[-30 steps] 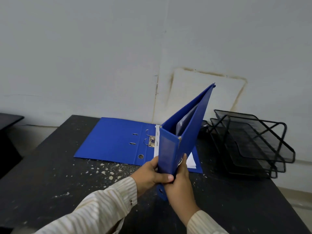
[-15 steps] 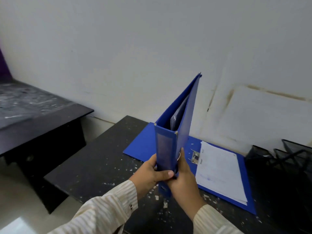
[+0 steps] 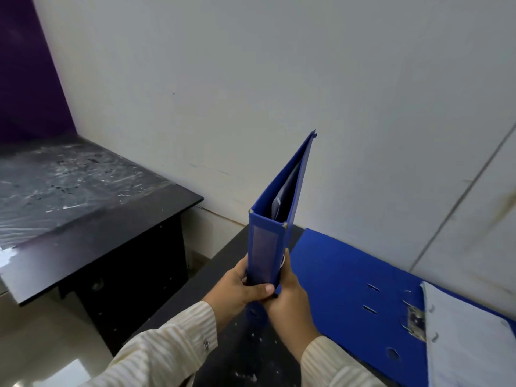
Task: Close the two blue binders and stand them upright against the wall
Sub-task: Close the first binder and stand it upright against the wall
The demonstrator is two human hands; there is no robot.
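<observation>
I hold a closed blue binder [image 3: 265,247] upright in the air, spine toward me, over the left end of the black table [image 3: 223,252]. My left hand [image 3: 240,289] wraps its lower spine from the left, thumb across the front. My right hand [image 3: 290,297] presses its right cover from the other side. The second blue binder [image 3: 343,289] lies open and flat on the table to the right, ring mechanism up, with white pages [image 3: 469,339] on its right half. The white wall [image 3: 251,107] rises just behind both.
A second dark desk [image 3: 83,213], streaked with white marks, stands lower to the left, with a gap of floor [image 3: 42,344] between it and my table. A purple panel [image 3: 25,74] covers the far left wall.
My view has swung left, so the mesh tray has gone out of frame and the left desk has come in. The held binder has shifted left along the table, both hands still on it.
</observation>
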